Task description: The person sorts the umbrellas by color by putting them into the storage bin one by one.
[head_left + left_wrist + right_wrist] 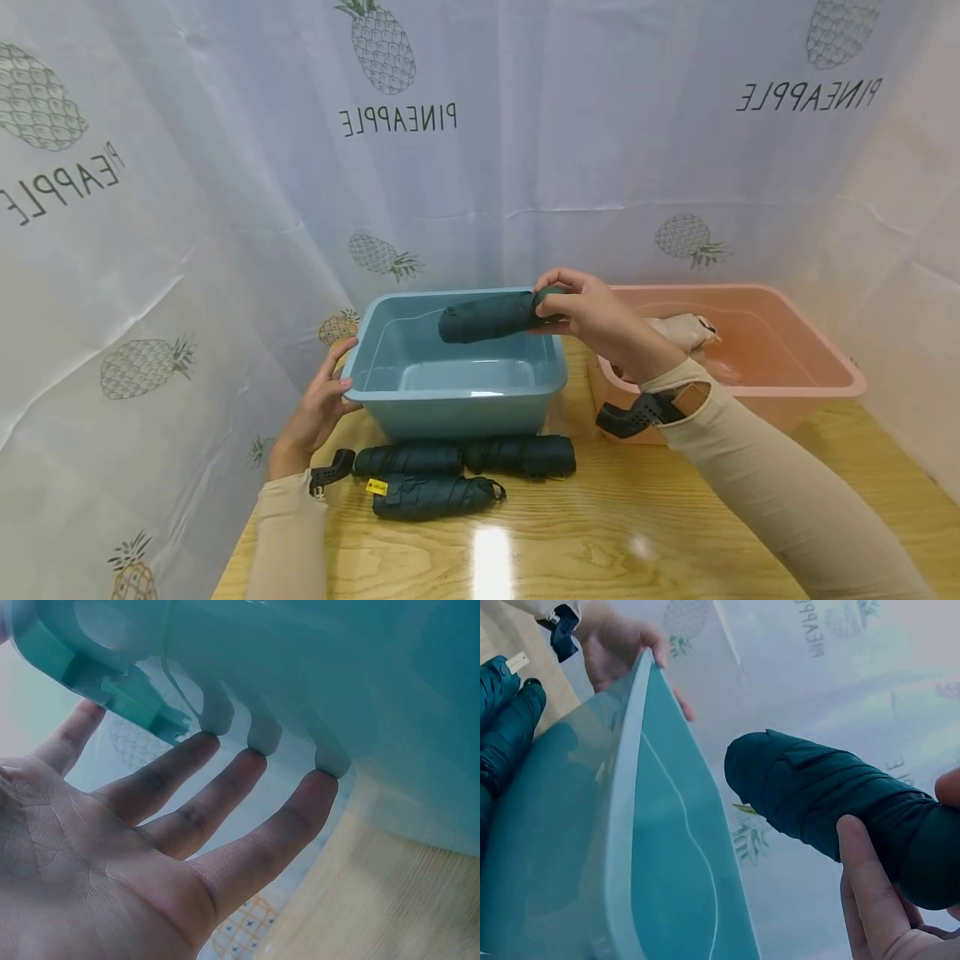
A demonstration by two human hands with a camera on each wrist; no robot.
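My right hand [592, 317] grips a folded dark teal umbrella [483, 318] by one end and holds it above the blue bin [465, 417]. In the right wrist view, the umbrella [817, 787] is wrapped tight, with fingers and thumb around its near end. My left hand [318, 412] rests against the bin's left end. The left wrist view has its fairly straight fingers [262, 847] touching the bin's outer wall below the rim. In front of the bin lie three more dark folded umbrellas: one [408, 459] at left, another [521, 456] at right, and a yellow-tagged one [435, 497] nearest me.
A peach bin [795, 350] stands at the right, partly behind my right forearm, with a whitish bundle [682, 332] inside. A pineapple-print curtain [510, 167] hangs behind the wooden table [570, 533] and along its sides.
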